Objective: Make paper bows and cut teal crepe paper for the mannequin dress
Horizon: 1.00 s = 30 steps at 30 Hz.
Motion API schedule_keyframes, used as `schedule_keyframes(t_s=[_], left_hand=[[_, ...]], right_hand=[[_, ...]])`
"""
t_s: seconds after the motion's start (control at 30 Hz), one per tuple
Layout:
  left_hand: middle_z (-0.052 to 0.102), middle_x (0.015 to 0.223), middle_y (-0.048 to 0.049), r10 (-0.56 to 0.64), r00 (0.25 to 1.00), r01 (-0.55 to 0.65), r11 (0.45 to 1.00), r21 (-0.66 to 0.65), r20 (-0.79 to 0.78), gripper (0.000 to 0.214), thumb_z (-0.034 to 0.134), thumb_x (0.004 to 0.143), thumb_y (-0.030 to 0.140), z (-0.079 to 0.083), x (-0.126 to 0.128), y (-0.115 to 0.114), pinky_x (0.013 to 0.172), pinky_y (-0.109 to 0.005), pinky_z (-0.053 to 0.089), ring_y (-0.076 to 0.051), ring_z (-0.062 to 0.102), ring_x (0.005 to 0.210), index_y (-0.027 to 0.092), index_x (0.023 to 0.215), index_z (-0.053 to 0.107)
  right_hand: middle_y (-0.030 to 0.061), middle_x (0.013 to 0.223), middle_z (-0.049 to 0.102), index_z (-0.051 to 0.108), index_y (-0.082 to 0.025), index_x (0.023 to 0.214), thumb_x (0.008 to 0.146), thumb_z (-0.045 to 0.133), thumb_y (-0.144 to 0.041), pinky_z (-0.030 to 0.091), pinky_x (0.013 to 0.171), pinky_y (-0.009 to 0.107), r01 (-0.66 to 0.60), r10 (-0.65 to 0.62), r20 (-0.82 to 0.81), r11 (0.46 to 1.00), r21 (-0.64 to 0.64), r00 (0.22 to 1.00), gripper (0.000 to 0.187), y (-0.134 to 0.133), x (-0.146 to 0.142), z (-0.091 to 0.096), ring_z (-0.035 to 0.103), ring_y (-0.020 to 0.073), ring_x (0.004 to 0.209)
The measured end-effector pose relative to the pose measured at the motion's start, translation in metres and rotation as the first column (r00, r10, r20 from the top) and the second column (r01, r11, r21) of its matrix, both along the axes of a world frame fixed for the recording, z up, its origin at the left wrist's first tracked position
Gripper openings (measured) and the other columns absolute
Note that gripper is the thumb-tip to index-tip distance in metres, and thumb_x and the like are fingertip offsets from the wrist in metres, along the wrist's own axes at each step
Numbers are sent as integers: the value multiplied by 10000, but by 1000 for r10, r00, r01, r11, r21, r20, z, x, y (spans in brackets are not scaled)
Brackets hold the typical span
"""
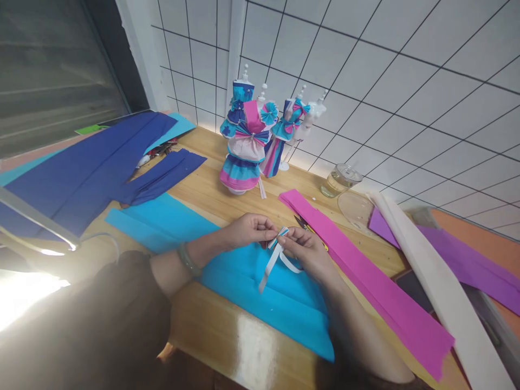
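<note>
Pinching a small pleated paper piece, white with blue stripes, between 2 hands above the worktop. Left hand grips its left side, thumb against fingertips; right hand is closed on its right side, fingers curled. White strip hangs below the hands; a 2nd length curves under the right hand. Green bangle on the left wrist.

Directly beneath both hands: light-blue crepe paper. Just beyond the right hand: scissors, yellow handle, partly hidden by the hand. Right of that hand: pink crepe paper, lying lengthwise; farther right, white paper and purple paper.

Beyond the hands, near the tiled wall: 4 miniature dress forms, the nearest in tiered blue, pink and white. Glass cup, lidded, beyond the right hand. Dark-blue crepe paper well left of the left hand.
</note>
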<state>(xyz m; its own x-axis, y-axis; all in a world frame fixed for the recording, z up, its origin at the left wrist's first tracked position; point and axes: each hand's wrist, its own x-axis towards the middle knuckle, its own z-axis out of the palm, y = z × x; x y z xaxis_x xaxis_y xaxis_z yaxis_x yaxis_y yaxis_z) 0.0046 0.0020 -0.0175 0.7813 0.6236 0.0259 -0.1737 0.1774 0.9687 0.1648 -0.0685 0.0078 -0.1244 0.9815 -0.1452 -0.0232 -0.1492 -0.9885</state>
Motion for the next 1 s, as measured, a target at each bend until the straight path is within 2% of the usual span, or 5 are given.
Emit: schedule_keyframes(t_s=[0.17, 0.37, 0.57, 0.7, 1.0], left_hand=[[593, 709, -36, -11, 1000, 11, 998, -66, 1, 289, 593, 728, 376, 1, 0, 0, 622, -239, 450, -103, 555, 648, 102, 817, 593], [630, 835, -49, 189, 980, -169, 957, 237, -66, 272, 623, 694, 282, 2, 3, -7, 704, -231, 460, -127, 580, 777, 116, 907, 595], [644, 826, -37, 422, 904, -278, 712, 644, -76, 188, 554, 721, 220, 4, 4, -14, 731, -224, 451, -127, 584, 777, 140, 880, 614], [653, 841, -31, 519, 850, -282, 597, 751, -93, 168, 541, 729, 206, 3, 5, -16, 768, -245, 438, -138, 587, 802, 170, 873, 620], [670, 810, -22, 519, 846, -303, 663, 685, -127, 135, 529, 742, 207, 2, 6, -15, 736, -220, 434, -134, 596, 790, 173, 793, 649]], right_hand=[[-41, 479, 520, 595, -160, 670, 673, 673, -349, 229, 362, 180, 75, -76, -47, 997, -25, 996, 204, 0, 1, 3, 339, 36, 357], [-31, 511, 542, 588, -163, 661, 643, 685, -378, 277, 397, 182, 174, -174, 22, 985, 10, 984, 237, 4, 0, -5, 417, 55, 408], [-35, 520, 510, 580, -151, 692, 641, 677, -394, 261, 406, 190, 231, -240, 124, 970, 81, 963, 266, 4, -7, -8, 387, 55, 424], [-48, 502, 471, 559, -152, 684, 641, 673, -395, 246, 402, 189, 254, -263, 104, 963, 88, 959, 272, 3, -13, -7, 363, 49, 418], [-40, 533, 480, 562, -149, 723, 642, 671, -395, 225, 402, 189, 237, -243, 100, 969, 73, 965, 281, 3, -12, -9, 348, 46, 424]])
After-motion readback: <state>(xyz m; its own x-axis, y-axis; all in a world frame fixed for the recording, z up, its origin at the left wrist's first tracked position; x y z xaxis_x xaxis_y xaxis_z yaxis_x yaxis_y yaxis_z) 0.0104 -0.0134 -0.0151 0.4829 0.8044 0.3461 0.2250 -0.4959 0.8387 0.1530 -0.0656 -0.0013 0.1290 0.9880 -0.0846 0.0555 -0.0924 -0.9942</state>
